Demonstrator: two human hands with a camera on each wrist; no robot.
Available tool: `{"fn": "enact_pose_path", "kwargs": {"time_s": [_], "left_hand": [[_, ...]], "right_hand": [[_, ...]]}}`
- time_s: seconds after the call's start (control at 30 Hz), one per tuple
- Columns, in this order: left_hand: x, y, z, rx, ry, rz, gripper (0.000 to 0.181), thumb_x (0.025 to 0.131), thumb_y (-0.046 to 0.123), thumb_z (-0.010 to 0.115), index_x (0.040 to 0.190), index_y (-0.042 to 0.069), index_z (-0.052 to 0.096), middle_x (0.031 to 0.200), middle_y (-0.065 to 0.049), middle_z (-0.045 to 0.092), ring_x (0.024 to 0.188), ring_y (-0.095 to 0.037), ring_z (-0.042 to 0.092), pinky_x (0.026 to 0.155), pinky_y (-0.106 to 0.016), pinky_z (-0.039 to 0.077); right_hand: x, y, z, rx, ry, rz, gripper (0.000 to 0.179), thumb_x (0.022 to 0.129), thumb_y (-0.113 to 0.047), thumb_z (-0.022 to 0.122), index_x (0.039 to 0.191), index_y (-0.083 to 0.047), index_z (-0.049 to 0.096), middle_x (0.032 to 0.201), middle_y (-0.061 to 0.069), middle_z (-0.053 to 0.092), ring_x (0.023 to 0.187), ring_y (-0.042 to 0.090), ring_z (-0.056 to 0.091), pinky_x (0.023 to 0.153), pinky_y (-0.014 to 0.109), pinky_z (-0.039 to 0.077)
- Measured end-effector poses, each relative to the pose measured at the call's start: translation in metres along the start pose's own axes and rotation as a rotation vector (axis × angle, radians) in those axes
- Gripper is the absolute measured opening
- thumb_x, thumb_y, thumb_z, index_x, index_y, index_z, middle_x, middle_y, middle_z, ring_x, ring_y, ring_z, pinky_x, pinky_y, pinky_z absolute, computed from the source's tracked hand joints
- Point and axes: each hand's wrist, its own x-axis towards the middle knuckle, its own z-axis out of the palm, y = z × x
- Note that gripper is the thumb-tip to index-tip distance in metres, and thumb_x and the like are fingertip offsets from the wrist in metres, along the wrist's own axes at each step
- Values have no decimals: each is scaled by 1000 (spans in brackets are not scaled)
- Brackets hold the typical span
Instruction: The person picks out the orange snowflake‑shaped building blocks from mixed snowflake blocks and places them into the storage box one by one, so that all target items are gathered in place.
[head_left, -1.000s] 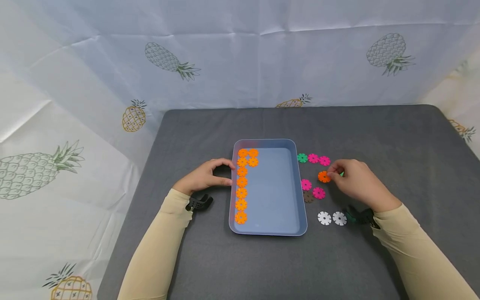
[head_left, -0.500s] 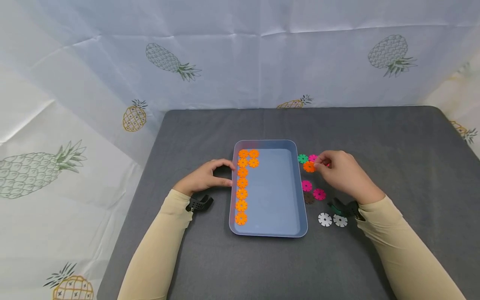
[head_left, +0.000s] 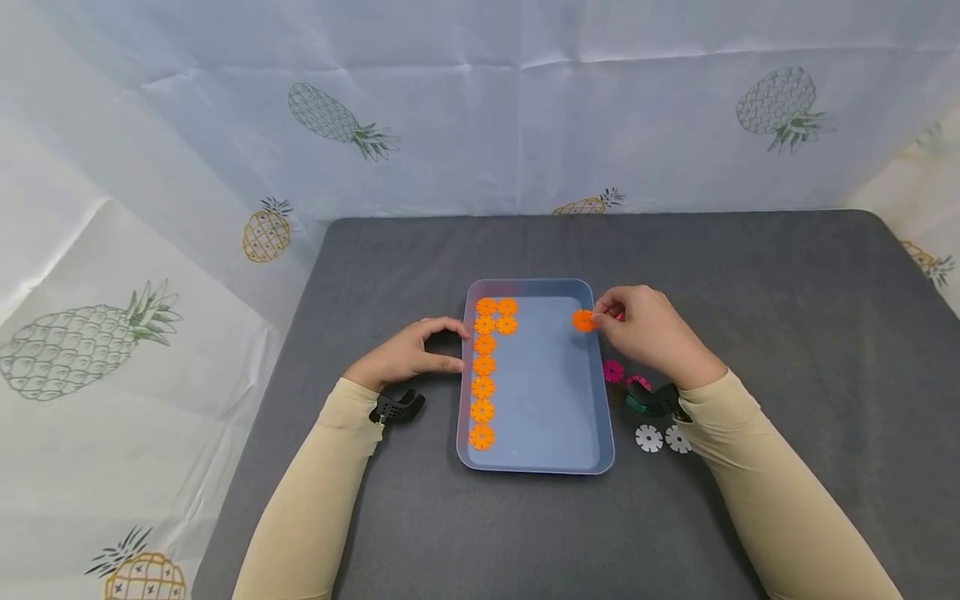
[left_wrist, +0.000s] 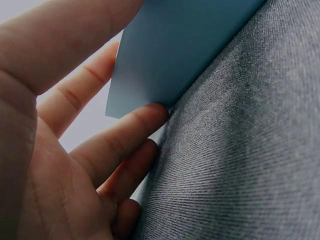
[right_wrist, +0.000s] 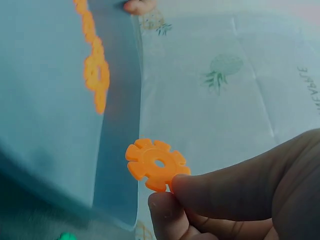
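Note:
A blue-grey tray point(head_left: 551, 392) lies on the table. Inside it, orange notched flower discs point(head_left: 483, 365) form a column along the left side, with two more beside the column's far end. My left hand point(head_left: 408, 354) rests against the tray's left wall, thumb and fingertips touching it from outside; in the left wrist view its fingers point(left_wrist: 120, 132) meet the blue wall point(left_wrist: 155, 55). Between thumb and index finger, my right hand point(head_left: 652, 333) pinches an orange flower disc point(right_wrist: 157, 162) by its edge. In the head view that disc is over the tray's far right rim.
Right of the tray lie pink discs point(head_left: 612, 371) and white discs point(head_left: 648, 438), some partly covered by the right hand and wrist strap. A bit of green disc point(right_wrist: 67, 236) shows in the right wrist view. Pineapple-print cloth point(head_left: 480, 125) hangs behind the dark grey table point(head_left: 420, 517).
My right hand has carried the pinched orange disc leftward and away from me, from among the loose discs to the tray's right rim. The left hand and tray look unmoved.

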Motion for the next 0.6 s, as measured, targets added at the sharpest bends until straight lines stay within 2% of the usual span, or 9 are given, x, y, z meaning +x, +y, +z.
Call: {"fn": "enact_pose_path", "kwargs": {"time_s": [0.17,0.6], "left_hand": [[0,1,-2,13,8,4,41,89,22,87,125,19,68,130,-1,65,125,-24,52,111,-47,38],[1,-1,1,22,14,-16,40,89,25,88,124,22,69,131,1,64,126,-24,50,110,-47,38]], "right_hand": [[9,-13,9,27,-25,-6,15,100,-10,60,104,-2,72,93,12,72,52,18,49,57,33,45],[26,-32,38,23,-71,-26,14,100,-11,63,99,-2,74,91,9,72,65,20,57,62,32,49]]}}
